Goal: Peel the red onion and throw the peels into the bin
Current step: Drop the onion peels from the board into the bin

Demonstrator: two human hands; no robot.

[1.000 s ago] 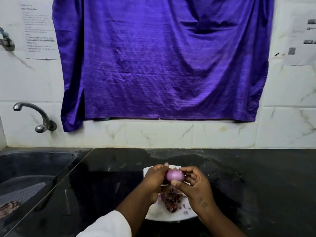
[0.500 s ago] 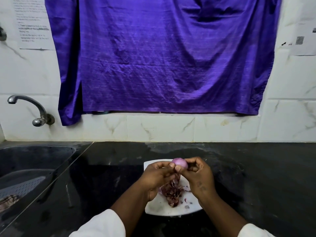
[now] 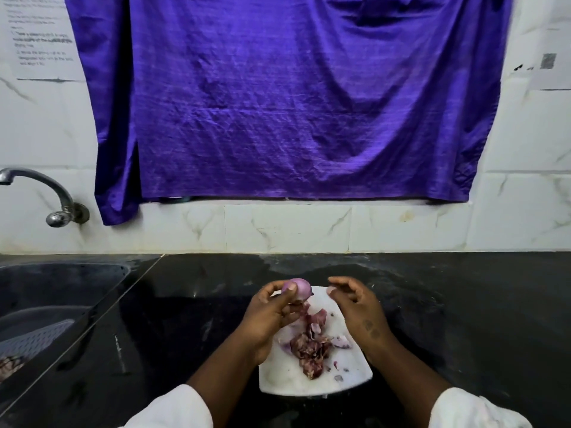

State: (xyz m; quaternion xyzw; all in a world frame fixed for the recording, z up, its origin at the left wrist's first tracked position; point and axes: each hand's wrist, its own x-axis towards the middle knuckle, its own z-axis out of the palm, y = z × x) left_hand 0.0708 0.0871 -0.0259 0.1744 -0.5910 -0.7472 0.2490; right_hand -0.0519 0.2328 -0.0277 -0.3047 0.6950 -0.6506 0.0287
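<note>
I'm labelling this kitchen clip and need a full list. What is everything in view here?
red onion: one, pinkish purple, above the board's far edge
onion peels: one pile, dark red, on the board
cutting board: one, white, on the countertop
countertop: one, black
sink: one, dark, left
tap: one, silver, above the sink
cloth: one, purple, on the wall
paper sheets: two, white, upper wall
left hand: grips the onion
right hand: holds nothing, over the board

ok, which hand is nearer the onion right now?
Left. The left hand grips the onion in its fingers, over the far edge of the white board. The right hand hovers apart, to the onion's right, fingers loosely curled.
</note>
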